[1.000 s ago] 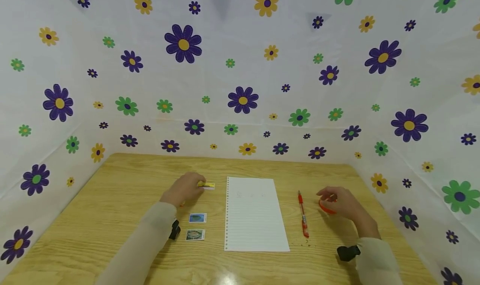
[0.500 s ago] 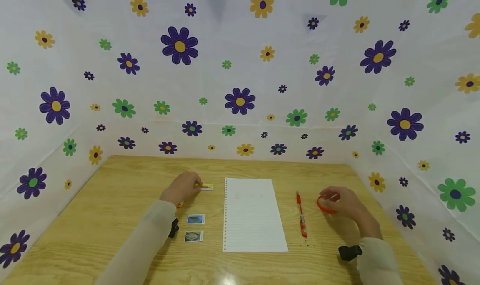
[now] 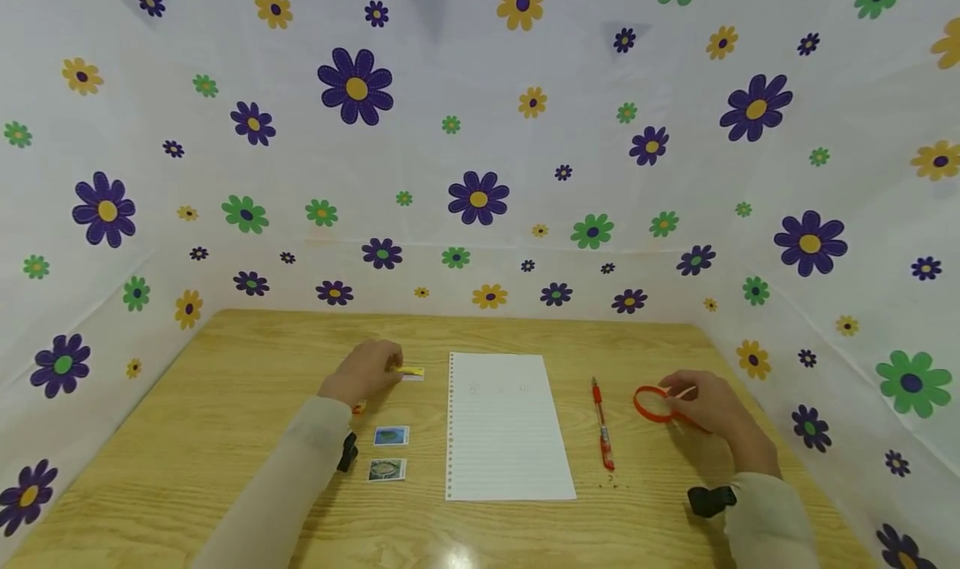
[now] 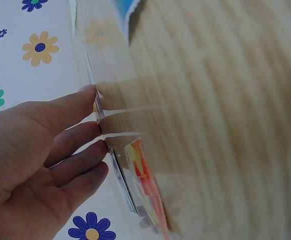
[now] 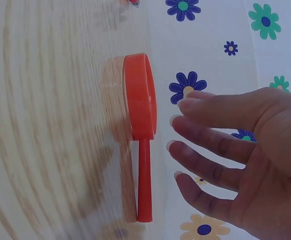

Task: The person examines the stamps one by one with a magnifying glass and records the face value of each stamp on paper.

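Observation:
My left hand (image 3: pixel 366 372) reaches to the back left of the table, its fingertips at a small yellow stamp (image 3: pixel 412 373). In the left wrist view its fingers (image 4: pixel 80 135) are extended, tips down at the table surface. An orange-red stamp (image 4: pixel 148 187) lies close by, partly hidden behind the hand in the head view. Nearer the front are a blue stamp (image 3: pixel 392 436) and a green one (image 3: pixel 386 470). On the right, a red magnifying glass (image 5: pixel 138 97) lies on the table. My right hand (image 5: pixel 240 155) hovers beside it, fingers loosely bent and apart from it, holding nothing.
A lined sheet of paper (image 3: pixel 510 436) with faint marks lies mid-table. Right of it lies a red pen (image 3: pixel 602 423), with small dark crumbs (image 3: pixel 611 480) below its end. Flower-patterned cloth (image 3: pixel 480 136) walls the table's back and sides.
My right hand has drawn back to the right, uncovering more of the magnifying glass's ring and handle. The left hand stays by the yellow stamp, with barely any shift.

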A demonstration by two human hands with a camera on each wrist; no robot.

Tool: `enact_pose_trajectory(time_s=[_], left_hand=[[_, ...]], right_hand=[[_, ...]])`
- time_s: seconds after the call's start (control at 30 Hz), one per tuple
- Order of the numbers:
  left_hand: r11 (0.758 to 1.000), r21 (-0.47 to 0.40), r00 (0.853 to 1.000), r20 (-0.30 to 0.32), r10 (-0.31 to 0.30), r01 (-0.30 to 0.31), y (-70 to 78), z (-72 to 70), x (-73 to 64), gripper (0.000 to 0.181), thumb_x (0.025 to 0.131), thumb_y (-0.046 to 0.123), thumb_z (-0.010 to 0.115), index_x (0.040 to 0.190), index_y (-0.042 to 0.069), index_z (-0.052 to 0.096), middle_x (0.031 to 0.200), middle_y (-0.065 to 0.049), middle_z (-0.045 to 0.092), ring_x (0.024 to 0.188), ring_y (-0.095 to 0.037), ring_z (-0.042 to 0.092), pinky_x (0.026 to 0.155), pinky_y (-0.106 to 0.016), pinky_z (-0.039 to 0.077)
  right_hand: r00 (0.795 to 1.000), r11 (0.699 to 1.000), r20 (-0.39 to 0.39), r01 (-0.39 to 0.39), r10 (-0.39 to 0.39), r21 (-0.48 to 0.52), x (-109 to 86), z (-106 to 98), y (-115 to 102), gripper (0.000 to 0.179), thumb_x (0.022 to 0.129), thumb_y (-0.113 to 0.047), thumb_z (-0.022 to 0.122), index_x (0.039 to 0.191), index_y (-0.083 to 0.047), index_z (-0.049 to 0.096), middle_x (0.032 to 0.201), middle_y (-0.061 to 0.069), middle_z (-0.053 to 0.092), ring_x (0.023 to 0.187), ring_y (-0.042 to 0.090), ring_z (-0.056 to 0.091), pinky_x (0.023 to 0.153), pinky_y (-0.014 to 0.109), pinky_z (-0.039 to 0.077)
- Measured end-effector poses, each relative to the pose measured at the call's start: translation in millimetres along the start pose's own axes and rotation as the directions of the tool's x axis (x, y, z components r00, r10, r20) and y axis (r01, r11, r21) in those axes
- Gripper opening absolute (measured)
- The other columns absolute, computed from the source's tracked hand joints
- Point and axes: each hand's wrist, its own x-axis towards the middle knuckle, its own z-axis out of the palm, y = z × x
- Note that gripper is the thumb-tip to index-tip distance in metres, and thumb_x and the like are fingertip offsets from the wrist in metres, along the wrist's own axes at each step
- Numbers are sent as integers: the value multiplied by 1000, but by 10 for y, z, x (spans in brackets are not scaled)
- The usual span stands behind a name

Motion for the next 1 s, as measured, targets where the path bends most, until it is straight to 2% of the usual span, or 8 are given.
enact_pose_trajectory(time_s=[0.13, 0.3, 0.53, 0.73, 1.0], left_hand=[[1000, 9, 1000, -1, -12, 12, 9, -16, -9, 13, 95, 17, 75, 104, 10, 70, 106, -8, 71, 97, -24, 59, 95, -47, 54], [1000, 10, 1000, -8, -4, 5, -8, -9, 0, 12, 95, 16, 75, 103, 9, 69, 103, -7, 71, 92, -23, 59, 91, -45, 55], [1000, 6, 1000, -15, 6, -6, -15, -1, 15, 11, 95, 16, 76, 101, 9, 69, 104, -8, 72, 91, -22, 60, 90, -45, 55], [1000, 11, 1000, -17, 20, -20, -16, 3, 16, 12, 94, 15, 76, 101, 8, 69, 105, -9, 73, 90, -23, 61, 89, -45, 55], [1000, 11, 1000, -15, 9, -9, -27, 8, 7, 11, 95, 16, 75, 101, 9, 69, 106, -9, 72, 93, -24, 60, 91, -46, 55]], right_hand=[[1000, 999, 6, -7, 7, -34, 5, -21, -2, 24, 91, -6, 71, 113, 5, 71, 105, 26, 72, 91, 37, 69, 83, 55, 59], [998, 998, 49, -27, 30, -59, 17, -47, 36, 24, 90, -5, 71, 111, 4, 71, 105, 28, 70, 91, 39, 69, 80, 53, 60], [995, 999, 102, 5, 0, -54, 4, -8, 77, 19, 84, 3, 74, 103, 1, 72, 94, 21, 72, 87, 33, 69, 75, 47, 59], [996, 999, 87, -5, 9, -46, -5, 30, 93, 18, 84, 6, 75, 100, 0, 71, 91, 17, 70, 84, 29, 67, 72, 41, 56], [997, 998, 71, 11, -7, -55, -10, 53, 100, 12, 86, 7, 72, 94, -2, 69, 90, 15, 71, 83, 27, 67, 73, 41, 56]])
